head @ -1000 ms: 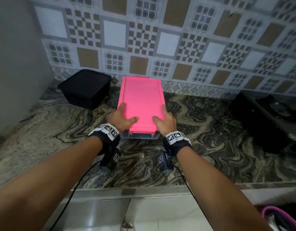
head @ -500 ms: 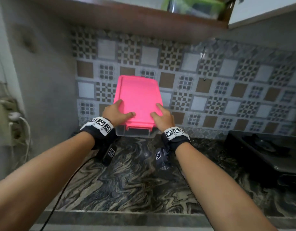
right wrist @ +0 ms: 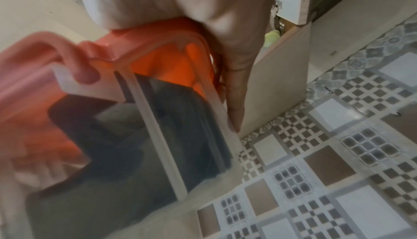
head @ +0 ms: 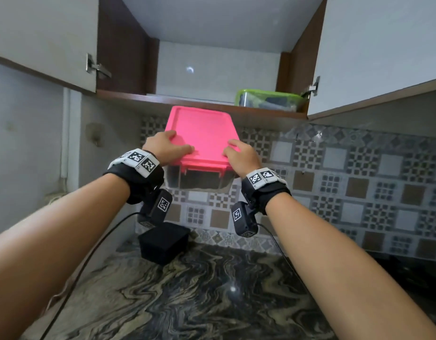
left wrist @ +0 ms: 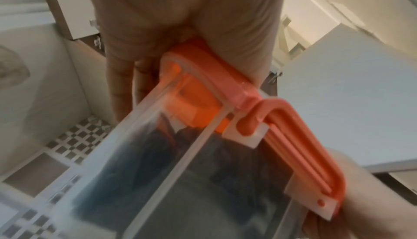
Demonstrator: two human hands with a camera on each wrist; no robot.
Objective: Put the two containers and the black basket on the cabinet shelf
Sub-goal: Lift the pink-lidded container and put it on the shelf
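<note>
A clear container with a pink lid (head: 203,137) hangs in the air just below the open cabinet's shelf edge (head: 163,100). My left hand (head: 166,149) grips its near left corner, thumb on the lid, fingers down the side (left wrist: 121,89). My right hand (head: 239,155) grips the near right corner the same way (right wrist: 234,100). Dark contents show through its clear walls (left wrist: 203,180). A second container with a green lid (head: 268,100) sits on the shelf at the right. The black basket (head: 164,242) stands on the counter by the tiled wall, below my left wrist.
The cabinet's two white doors (head: 42,38) (head: 384,50) stand open to either side. The shelf has bare room left of the green-lidded container. A marbled counter (head: 199,303) runs below. A dark stove (head: 420,271) is at the right edge.
Both hands have lifted the pink-lidded container off the counter and up to just below the shelf. My view has tilted up, and the open cabinet now shows.
</note>
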